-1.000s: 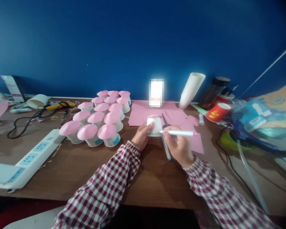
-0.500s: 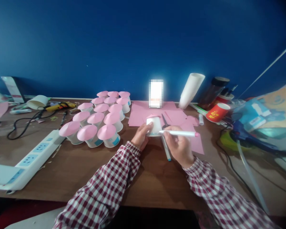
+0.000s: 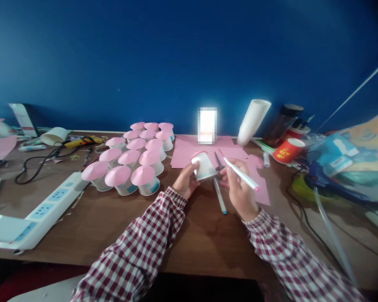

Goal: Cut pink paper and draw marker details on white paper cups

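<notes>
My left hand (image 3: pixel 185 182) is closed around a small white paper cup (image 3: pixel 204 166) with a pink top and a blue zigzag line near its rim, tilted above the wooden table (image 3: pixel 113 226). My right hand (image 3: pixel 237 188) grips a white marker (image 3: pixel 241 174) with a pink end cap, its tip pointing up and to the left, just right of the cup. A second pen (image 3: pixel 219 195) with a teal end lies on the table between my hands. Scissors (image 3: pixel 218 162) rest on the pink paper sheets (image 3: pixel 189 151) behind the cup.
Several white cups with pink cone tops (image 3: pixel 130 157) stand in a cluster at the left centre. A white power strip (image 3: pixel 39 214) lies at the front left. A stack of white cups (image 3: pixel 252 119), a red cup (image 3: pixel 288 149), a dark bottle (image 3: pixel 282 121) and cluttered bags sit at the right.
My right hand turned the marker from level to slanting, its tip lifted off the cup. My left hand tilted the cup slightly. The view shifted a little.
</notes>
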### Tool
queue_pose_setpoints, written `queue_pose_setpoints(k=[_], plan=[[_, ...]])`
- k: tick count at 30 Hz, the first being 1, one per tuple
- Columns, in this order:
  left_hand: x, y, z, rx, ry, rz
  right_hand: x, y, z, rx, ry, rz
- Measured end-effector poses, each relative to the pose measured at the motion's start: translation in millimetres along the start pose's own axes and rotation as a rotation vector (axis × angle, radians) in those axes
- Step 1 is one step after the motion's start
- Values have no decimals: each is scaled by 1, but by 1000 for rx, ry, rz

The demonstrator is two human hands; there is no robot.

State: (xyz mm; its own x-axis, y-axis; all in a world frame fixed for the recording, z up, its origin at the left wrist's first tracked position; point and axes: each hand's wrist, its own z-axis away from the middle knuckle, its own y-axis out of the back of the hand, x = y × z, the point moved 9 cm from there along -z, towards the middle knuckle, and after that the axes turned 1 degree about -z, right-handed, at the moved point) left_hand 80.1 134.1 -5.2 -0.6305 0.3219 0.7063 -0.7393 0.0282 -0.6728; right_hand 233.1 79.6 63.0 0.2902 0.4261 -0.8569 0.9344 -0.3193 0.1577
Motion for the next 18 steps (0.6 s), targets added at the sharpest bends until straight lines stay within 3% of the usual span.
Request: queue_pose_setpoints(k=[9, 18], plan=[[14, -10, 3, -94, -136, -44, -5, -9, 3, -87, 69, 83], [9, 2, -6, -23, -167, -108, -24, -9, 6, -90, 188, 155]])
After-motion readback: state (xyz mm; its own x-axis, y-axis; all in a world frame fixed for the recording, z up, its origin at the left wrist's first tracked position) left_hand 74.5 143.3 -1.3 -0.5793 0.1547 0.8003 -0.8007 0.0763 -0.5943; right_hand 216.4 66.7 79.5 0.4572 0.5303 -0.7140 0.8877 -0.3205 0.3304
